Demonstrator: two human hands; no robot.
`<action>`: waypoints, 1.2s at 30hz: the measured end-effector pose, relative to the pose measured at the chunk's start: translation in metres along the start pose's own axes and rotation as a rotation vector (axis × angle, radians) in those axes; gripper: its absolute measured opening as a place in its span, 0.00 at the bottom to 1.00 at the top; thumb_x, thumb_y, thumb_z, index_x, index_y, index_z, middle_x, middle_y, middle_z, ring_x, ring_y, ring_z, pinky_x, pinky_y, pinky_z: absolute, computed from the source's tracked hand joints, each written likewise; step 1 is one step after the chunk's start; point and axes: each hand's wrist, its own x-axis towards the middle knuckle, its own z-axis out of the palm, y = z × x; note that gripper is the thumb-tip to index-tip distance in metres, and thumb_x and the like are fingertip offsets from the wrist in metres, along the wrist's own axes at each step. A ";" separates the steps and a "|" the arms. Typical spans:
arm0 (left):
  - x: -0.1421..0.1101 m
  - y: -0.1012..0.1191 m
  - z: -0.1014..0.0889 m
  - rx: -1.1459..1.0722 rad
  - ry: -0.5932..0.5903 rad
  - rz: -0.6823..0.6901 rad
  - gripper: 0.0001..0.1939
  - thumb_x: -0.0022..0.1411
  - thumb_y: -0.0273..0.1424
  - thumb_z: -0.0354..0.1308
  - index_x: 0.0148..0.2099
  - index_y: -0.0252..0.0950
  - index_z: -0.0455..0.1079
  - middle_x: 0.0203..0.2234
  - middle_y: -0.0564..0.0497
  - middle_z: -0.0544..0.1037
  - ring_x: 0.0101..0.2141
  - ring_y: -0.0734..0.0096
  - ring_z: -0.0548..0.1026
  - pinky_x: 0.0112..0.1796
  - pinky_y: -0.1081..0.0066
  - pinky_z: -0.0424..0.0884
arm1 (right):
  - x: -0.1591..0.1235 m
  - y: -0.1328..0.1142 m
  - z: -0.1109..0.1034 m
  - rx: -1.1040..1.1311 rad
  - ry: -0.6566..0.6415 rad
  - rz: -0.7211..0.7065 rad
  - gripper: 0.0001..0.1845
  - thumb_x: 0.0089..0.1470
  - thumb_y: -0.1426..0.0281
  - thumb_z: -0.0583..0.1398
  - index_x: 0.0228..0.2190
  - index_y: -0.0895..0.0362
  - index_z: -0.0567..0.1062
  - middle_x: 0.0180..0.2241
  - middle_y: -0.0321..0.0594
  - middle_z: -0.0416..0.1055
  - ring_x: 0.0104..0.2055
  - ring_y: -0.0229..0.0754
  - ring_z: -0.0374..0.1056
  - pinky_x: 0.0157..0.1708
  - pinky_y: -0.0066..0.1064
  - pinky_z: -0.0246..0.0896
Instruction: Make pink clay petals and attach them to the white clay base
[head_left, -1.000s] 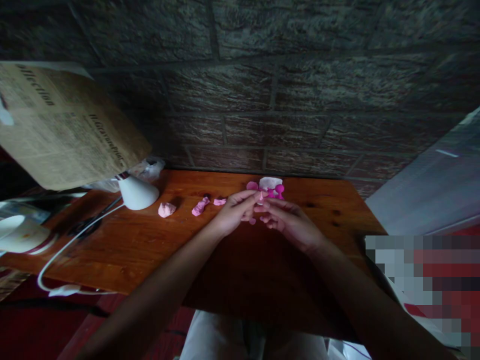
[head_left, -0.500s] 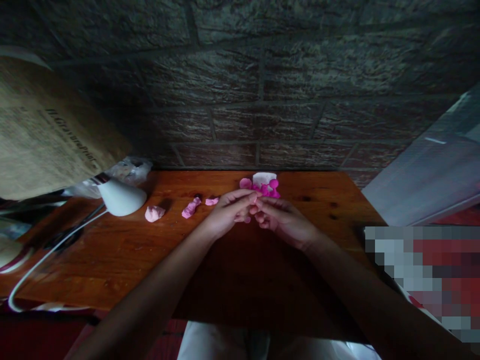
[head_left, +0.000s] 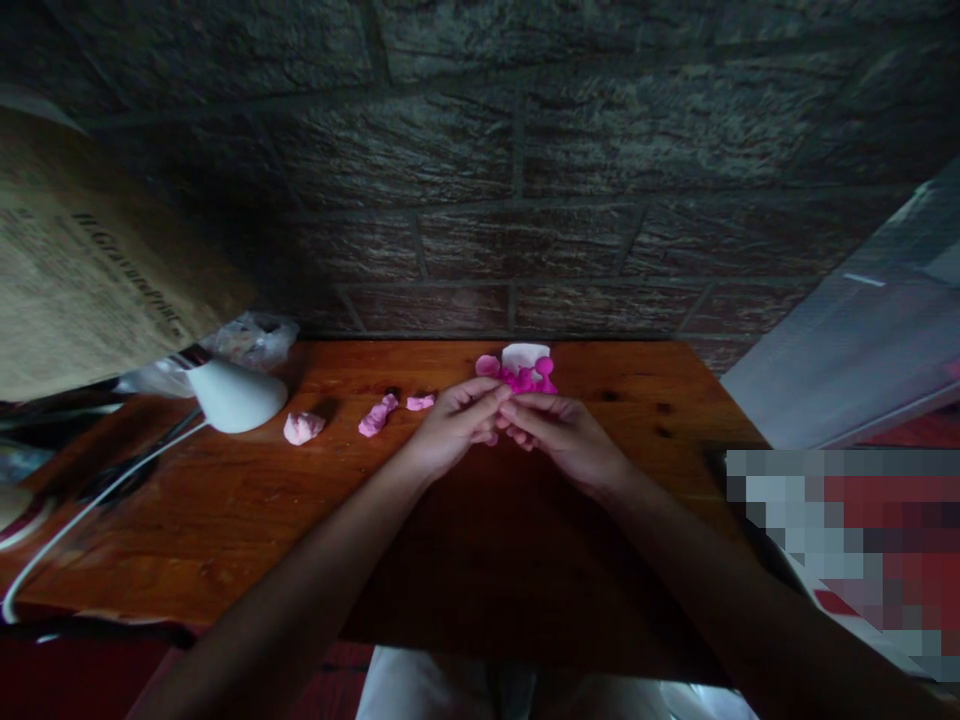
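My left hand point(head_left: 461, 425) and my right hand point(head_left: 559, 435) meet fingertip to fingertip above the wooden table. Both are closed in a pinch around a small piece of soft pink clay, now mostly hidden by the fingers. Just beyond them, bright magenta clay pieces point(head_left: 529, 380) lie bunched in front of a white block point(head_left: 526, 355), with a magenta ball point(head_left: 544, 366) at the right. A paler pink round piece point(head_left: 487, 366) is at the left of that group. To the left lie a pale pink lump point(head_left: 304, 428), a longer pink lump point(head_left: 378, 415) and a small pink strip point(head_left: 421, 402).
A white lamp base point(head_left: 238, 393) with a white cable point(head_left: 97, 510) stands at the left, under a large brown paper shade or bag point(head_left: 105, 270). Crumpled clear plastic point(head_left: 259, 340) lies behind it. A brick wall point(head_left: 465, 240) closes the table's point(head_left: 247, 530) back.
The fingertips have closed together, covering the pale pink clay that showed between them before. My right hand's fingers are more tucked in. The view has shifted slightly.
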 end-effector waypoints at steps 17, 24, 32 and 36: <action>-0.003 0.004 0.001 -0.194 0.027 -0.114 0.20 0.51 0.42 0.76 0.32 0.33 0.72 0.15 0.61 0.63 0.17 0.83 0.63 0.22 0.79 0.63 | 0.000 0.002 0.002 0.205 -0.019 0.076 0.16 0.45 0.57 0.75 0.34 0.53 0.85 0.28 0.34 0.75 0.26 0.30 0.61 0.25 0.24 0.53; -0.003 0.005 0.005 -0.193 0.043 -0.139 0.16 0.54 0.37 0.74 0.35 0.33 0.73 0.18 0.59 0.66 0.20 0.80 0.66 0.23 0.78 0.64 | 0.000 0.003 0.002 0.175 -0.017 0.067 0.17 0.45 0.56 0.75 0.34 0.54 0.86 0.25 0.33 0.72 0.25 0.30 0.59 0.26 0.25 0.52; -0.003 0.003 0.011 -0.265 -0.021 -0.074 0.20 0.53 0.40 0.75 0.33 0.34 0.69 0.14 0.64 0.59 0.15 0.85 0.57 0.18 0.82 0.54 | 0.000 0.001 0.003 0.150 -0.026 0.039 0.16 0.47 0.55 0.74 0.31 0.54 0.85 0.25 0.34 0.72 0.26 0.32 0.57 0.27 0.28 0.51; -0.003 0.001 0.007 -0.212 -0.027 -0.045 0.19 0.53 0.41 0.75 0.36 0.33 0.74 0.15 0.62 0.64 0.17 0.82 0.64 0.20 0.80 0.58 | -0.001 0.001 0.003 0.178 -0.038 0.045 0.14 0.47 0.57 0.74 0.31 0.53 0.84 0.24 0.32 0.70 0.25 0.31 0.57 0.26 0.27 0.52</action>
